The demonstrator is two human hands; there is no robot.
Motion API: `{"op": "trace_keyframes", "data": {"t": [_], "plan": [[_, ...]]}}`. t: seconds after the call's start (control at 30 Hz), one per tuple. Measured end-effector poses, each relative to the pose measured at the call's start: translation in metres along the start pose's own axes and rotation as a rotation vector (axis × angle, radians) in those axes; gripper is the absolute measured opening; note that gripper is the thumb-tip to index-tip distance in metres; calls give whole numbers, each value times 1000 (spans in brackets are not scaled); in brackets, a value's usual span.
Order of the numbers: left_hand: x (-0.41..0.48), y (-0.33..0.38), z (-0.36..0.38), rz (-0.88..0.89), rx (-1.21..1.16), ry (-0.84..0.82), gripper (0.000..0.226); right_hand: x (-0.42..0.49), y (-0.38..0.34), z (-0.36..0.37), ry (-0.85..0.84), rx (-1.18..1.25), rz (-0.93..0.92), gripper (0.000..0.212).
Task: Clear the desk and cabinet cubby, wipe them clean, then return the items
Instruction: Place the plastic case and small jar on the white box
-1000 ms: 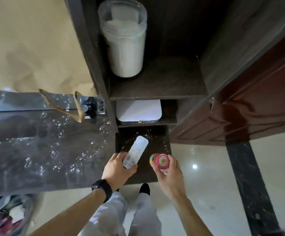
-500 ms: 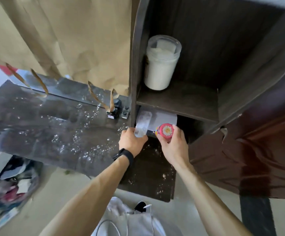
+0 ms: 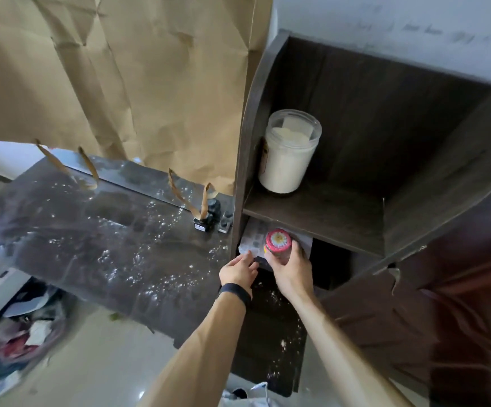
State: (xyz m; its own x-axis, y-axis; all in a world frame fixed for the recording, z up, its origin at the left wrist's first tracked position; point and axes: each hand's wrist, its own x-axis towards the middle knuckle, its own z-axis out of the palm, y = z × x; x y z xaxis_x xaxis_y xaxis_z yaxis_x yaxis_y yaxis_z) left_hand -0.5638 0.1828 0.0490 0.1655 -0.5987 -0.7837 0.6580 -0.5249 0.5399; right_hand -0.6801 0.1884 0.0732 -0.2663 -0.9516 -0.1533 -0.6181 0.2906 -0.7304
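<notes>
Brown paper (image 3: 115,77) hangs behind your dark desk (image 3: 97,248), which is speckled with white crumbs. To its right stands the cabinet (image 3: 414,136); a big tub of white powder (image 3: 288,151) sits on its upper shelf. At the mouth of the lower cubby (image 3: 329,259), your right hand (image 3: 291,271) grips a small jar with a pink flowered lid (image 3: 278,242). Your left hand (image 3: 238,270), fingers together, touches the near end of a clear plastic case (image 3: 253,240) lying in the cubby. A small black bottle (image 3: 209,214) stands at the desk's back corner.
</notes>
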Motion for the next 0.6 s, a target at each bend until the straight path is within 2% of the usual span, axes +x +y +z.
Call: {"op": "trace_keyframes", "data": {"t": [0.23,0.6], "plan": [[7,10,3,27,112,63,13,-1,-1,9,21,-10,-47,69],[4,18,5,34,203,28,26,-8,6,13,41,-84,-75,63]]}}
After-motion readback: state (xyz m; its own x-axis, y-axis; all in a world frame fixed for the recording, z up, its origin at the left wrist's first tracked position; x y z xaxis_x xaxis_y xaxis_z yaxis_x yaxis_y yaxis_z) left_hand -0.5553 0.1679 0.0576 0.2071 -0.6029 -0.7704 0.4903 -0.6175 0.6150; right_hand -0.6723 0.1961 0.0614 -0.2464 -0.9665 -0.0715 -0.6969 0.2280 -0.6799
